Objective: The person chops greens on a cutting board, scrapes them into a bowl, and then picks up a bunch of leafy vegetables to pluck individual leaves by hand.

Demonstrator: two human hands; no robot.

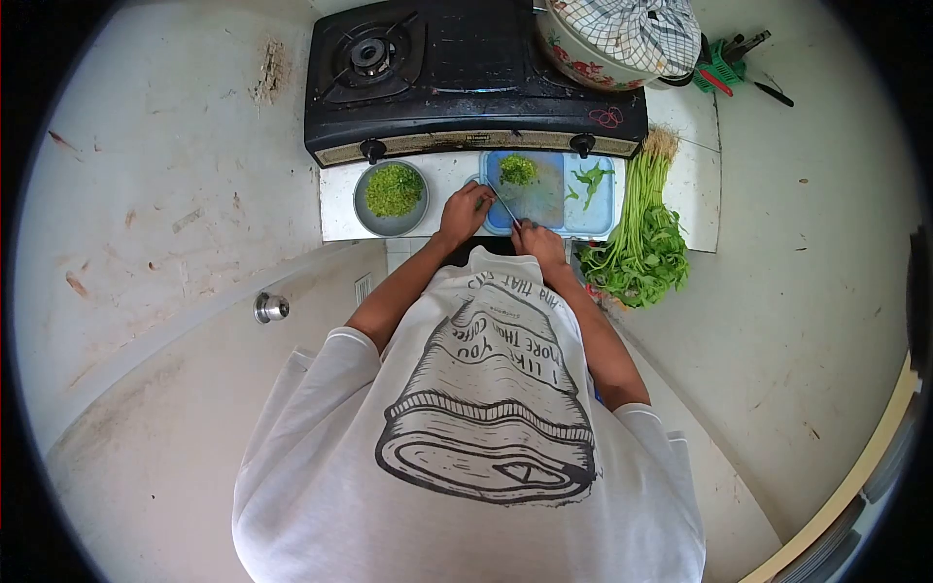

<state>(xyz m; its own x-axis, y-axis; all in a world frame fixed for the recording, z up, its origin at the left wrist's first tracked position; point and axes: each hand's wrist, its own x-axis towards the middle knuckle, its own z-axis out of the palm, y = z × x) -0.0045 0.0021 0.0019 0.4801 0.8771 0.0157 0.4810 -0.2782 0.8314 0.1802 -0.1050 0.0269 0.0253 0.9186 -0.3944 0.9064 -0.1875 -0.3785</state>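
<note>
My right hand (pixel 540 241) is wrapped round the handle of a knife (pixel 503 204) at the near edge of a blue cutting board (pixel 530 202). The blade slants up and left across the board toward my other hand. My left hand (pixel 467 211) is at the board's left edge, fingers curled in by the blade; what they hold, if anything, is hidden. A small heap of chopped greens (pixel 518 170) lies at the board's far side. Loose green leaves (pixel 590 182) rest in the light-blue tray (pixel 604 219) to the right. More chopped greens (pixel 394 189) fill a grey bowl (pixel 364 216) on the left.
A bunch of leafy stalks (pixel 646 223) with roots lies at the right, its leaves over the counter's front edge. Behind stands a black gas stove (pixel 476 73) bearing a cloth-covered flowered pot (pixel 588 63). A green basket (pixel 721 66) with knives is at the far right.
</note>
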